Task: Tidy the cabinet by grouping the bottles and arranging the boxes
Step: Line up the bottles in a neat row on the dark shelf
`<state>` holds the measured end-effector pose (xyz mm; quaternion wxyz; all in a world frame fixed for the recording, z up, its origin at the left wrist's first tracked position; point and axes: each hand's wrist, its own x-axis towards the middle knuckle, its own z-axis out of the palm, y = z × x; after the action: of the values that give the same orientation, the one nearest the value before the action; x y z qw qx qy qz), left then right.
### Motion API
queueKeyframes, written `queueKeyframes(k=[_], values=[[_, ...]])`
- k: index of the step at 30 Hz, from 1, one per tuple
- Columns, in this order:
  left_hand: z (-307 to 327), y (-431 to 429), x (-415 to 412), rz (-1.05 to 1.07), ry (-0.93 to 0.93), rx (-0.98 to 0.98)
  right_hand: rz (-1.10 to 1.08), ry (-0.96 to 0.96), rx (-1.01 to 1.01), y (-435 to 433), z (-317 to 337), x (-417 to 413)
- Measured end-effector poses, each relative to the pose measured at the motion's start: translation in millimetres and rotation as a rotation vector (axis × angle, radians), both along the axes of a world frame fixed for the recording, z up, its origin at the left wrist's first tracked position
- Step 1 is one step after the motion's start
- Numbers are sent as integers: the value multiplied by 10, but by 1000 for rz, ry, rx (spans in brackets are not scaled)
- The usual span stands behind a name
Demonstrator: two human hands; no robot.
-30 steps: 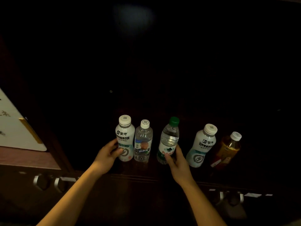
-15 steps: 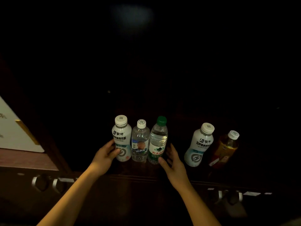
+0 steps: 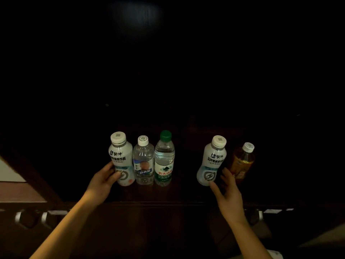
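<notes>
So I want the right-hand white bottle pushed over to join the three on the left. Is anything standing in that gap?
Nothing visible does. The shelf between the white bottle and the green-capped bottle looks bare, though dim. The right hand is at the white bottle's base; the amber bottle stands on its far side.

The cabinet shelf (image 3: pixel 186 195) is showing dark, glossy polished wood. The two white bottles (image 3: pixel 121 161) (image 3: pixel 212 163) are appearing as opaque, smooth plastic. The clear bottles (image 3: pixel 143 161) (image 3: pixel 164 159) are showing transparent plastic with glossy printed labels. The amber bottle (image 3: pixel 241 161) is appearing translucent.
</notes>
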<state>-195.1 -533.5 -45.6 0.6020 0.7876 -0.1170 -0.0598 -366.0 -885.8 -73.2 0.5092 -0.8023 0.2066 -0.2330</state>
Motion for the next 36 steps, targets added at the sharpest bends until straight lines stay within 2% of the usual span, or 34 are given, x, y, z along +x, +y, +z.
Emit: queueKeyframes(k=[5, 14, 29, 36], values=[[20, -11, -29, 8, 14, -9, 135, -7, 46, -76, 98, 187], [11, -13, -65, 11, -8, -7, 83, -44, 61, 61, 14, 366], [-43, -39, -85, 53, -8, -12, 173, -9, 94, 611, -39, 624], [-92, -28, -54, 49, -19, 6, 167, 12, 111, 560, -4, 489]])
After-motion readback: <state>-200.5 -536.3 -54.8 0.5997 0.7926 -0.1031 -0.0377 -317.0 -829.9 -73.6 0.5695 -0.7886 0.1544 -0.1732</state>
